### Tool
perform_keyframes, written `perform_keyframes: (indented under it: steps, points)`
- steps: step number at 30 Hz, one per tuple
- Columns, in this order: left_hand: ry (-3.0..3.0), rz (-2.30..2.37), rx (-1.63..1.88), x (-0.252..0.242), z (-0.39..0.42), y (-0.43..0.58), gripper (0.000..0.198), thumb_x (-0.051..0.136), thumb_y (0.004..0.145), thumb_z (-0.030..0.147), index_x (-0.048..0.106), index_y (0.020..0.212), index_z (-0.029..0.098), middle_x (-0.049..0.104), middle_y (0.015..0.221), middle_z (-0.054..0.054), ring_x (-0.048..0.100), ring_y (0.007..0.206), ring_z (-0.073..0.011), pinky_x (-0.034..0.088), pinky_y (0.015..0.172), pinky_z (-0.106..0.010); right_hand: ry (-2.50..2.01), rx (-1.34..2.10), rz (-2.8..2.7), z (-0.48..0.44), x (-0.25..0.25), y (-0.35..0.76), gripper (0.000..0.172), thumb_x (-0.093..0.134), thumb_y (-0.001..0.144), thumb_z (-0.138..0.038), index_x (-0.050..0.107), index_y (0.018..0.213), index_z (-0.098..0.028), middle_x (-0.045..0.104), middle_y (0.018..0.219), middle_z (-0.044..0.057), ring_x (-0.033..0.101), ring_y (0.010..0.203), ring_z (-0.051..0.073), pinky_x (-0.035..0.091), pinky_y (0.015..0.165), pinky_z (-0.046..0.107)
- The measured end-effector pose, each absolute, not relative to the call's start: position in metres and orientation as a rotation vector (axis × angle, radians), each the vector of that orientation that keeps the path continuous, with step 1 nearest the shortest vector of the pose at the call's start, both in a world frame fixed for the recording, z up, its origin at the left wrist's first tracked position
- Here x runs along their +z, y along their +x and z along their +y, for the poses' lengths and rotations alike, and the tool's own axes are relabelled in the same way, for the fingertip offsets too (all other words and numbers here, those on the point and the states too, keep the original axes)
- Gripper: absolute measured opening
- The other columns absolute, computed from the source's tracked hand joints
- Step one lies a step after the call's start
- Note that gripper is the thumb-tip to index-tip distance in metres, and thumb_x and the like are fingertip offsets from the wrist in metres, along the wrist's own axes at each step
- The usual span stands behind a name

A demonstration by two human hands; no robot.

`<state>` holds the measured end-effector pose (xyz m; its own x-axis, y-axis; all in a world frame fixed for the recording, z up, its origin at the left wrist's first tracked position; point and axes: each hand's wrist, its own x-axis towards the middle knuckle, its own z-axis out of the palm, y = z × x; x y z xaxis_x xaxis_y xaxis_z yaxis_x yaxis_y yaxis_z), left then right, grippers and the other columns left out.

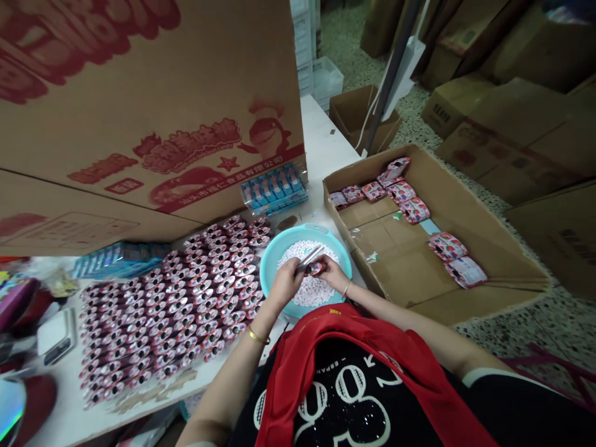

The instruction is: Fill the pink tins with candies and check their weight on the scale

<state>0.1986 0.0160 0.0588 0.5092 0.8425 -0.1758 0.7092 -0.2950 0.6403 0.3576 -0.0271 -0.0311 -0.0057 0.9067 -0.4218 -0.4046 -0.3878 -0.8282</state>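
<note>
Over a turquoise basin (269, 264) of small white candy pellets (311, 292), both hands are close together. My left hand (287, 282) is closed on a shiny silver metal tool (311, 256), long and narrow; its exact kind is hard to make out. With its fingers pinched, my right hand (333, 273) holds a small red printed packet (315, 269), its dark end near the tool. Left of the basin, many similar red and pink packets (186, 304) stand in tight rows, dark round openings facing up.
An open cardboard box (386, 254) with several printed packs (414, 210) lies to the right. A large printed carton (153, 112) rises behind the rows. Blue packs (274, 189) rest against it. At the left are a white scale-like device (56, 332) and clutter. A pole (388, 68) stands behind.
</note>
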Motion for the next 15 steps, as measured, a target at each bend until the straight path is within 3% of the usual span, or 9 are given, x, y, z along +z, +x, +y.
perform_keyframes:
  steps: [5, 10, 15]
  points:
    - [2.095, 1.158, 0.26, 0.06, 0.014, 0.207, 0.007, 0.05, 0.082, 0.018, 0.057, 0.084, 0.018, 0.058, 0.077, -0.002, 0.054, 0.073, -0.014, 0.043, 0.068, -0.026, -1.283, 1.617, -0.575, -0.03, -0.03, 0.358, 0.036, 0.079, 0.048, -0.023, 0.05, 0.07, -0.022, 0.056, 0.062, -0.006, 0.051, 0.064, 0.014, 0.045, 0.065, 0.028]
    - [2.204, 1.117, 0.243, 0.071, 0.022, 0.188, 0.045, 0.061, 0.082, 0.035, 0.052, 0.123, 0.02, 0.057, 0.113, -0.01, 0.059, 0.092, -0.0194, 0.049, 0.078, -0.032, -1.231, 1.666, -0.543, -0.024, -0.017, 0.353, 0.036, 0.075, 0.053, -0.023, 0.054, 0.082, -0.022, 0.061, 0.071, -0.005, 0.056, 0.069, 0.015, 0.048, 0.066, 0.029]
    - [2.232, 1.157, 0.26, 0.077, 0.048, 0.153, 0.033, 0.053, 0.088, 0.032, 0.054, 0.12, 0.024, 0.06, 0.109, -0.007, 0.062, 0.096, -0.02, 0.051, 0.082, -0.032, -1.138, 1.655, -0.591, -0.005, 0.006, 0.333, 0.052, 0.077, 0.053, -0.02, 0.055, 0.1, -0.024, 0.062, 0.087, -0.003, 0.062, 0.08, 0.017, 0.05, 0.074, 0.032]
